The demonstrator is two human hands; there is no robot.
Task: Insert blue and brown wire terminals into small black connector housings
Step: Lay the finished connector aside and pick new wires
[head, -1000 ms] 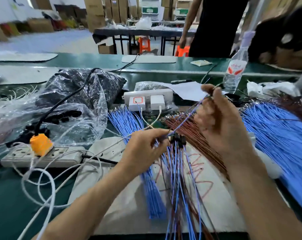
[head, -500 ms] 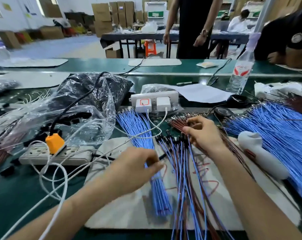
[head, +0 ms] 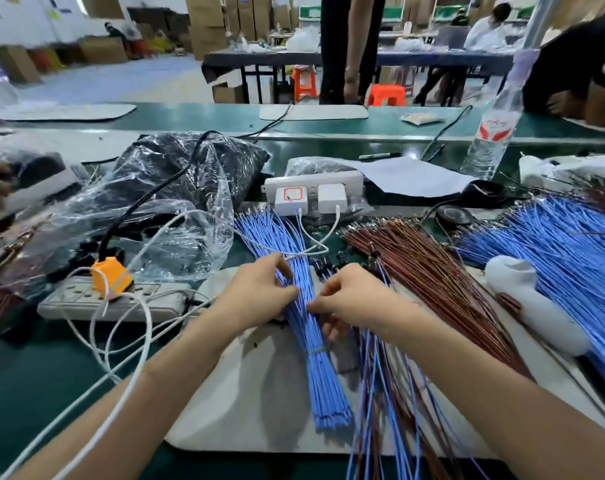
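Observation:
A tied bundle of blue wires [head: 315,368] lies on a white mat [head: 238,393] in the middle of the green bench. My left hand [head: 259,299] grips the bundle's upper part from the left. My right hand [head: 353,299] meets it from the right, its fingertips pinching a blue wire at the bundle's edge. Small black connector housings [head: 323,263] with wires fitted lie just beyond my hands, and their blue and brown leads [head: 380,393] trail toward me. Loose brown wires [head: 419,268] fan out to the right.
A large pile of blue wires [head: 557,258] and a white handheld device [head: 529,306] lie at right. A power strip with an orange plug [head: 110,275], white cables and plastic bags [head: 162,209] crowd the left. A charger strip [head: 311,192] and water bottle [head: 488,140] stand behind. People stand across the bench.
A second ago both hands held a housing up with a blue wire. That piece now lies with the other wired housings, and both hands have come down onto the blue bundle.

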